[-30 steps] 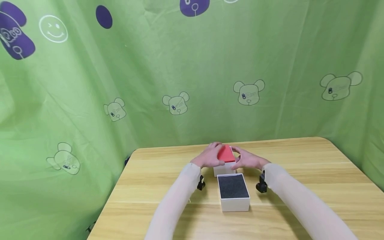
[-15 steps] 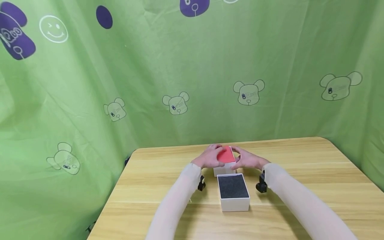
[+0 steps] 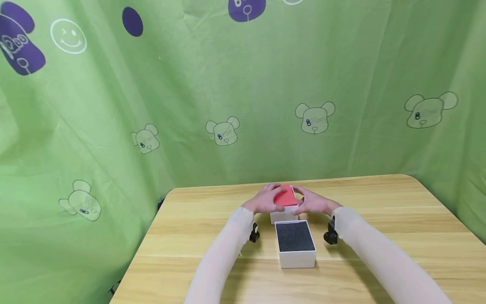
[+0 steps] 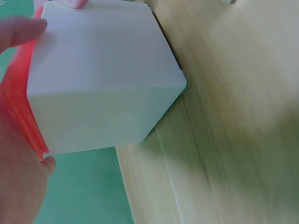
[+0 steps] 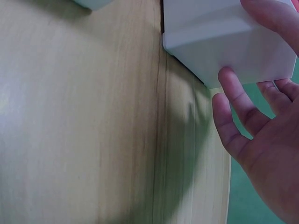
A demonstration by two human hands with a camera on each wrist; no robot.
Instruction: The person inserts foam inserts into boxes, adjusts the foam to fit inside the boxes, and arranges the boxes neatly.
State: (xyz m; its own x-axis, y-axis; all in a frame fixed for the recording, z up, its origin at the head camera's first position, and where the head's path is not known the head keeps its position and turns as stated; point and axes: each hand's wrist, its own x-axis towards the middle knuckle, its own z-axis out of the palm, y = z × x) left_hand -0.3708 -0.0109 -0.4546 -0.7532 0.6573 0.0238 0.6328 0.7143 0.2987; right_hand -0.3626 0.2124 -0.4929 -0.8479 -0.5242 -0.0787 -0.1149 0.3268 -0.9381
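Observation:
At the far side of the table a white box bears a red, cloth-like layer over its top. My left hand spans it from the left; its thumb lies on the near face by the red edge, and another fingertip touches the opposite end. From the right, my right hand holds the same box, thumb on the near face and a finger against the side. In front stands a second white box filled with a dark grey layer.
The wooden table ends just behind the red-topped box, at a green curtain with printed bear heads. Black cameras sit at both wrists, on either side of the nearer box.
Over the last second the red layer's near edge appears slightly lower and the left fingers have shifted a little. Both boxes stay where they were.

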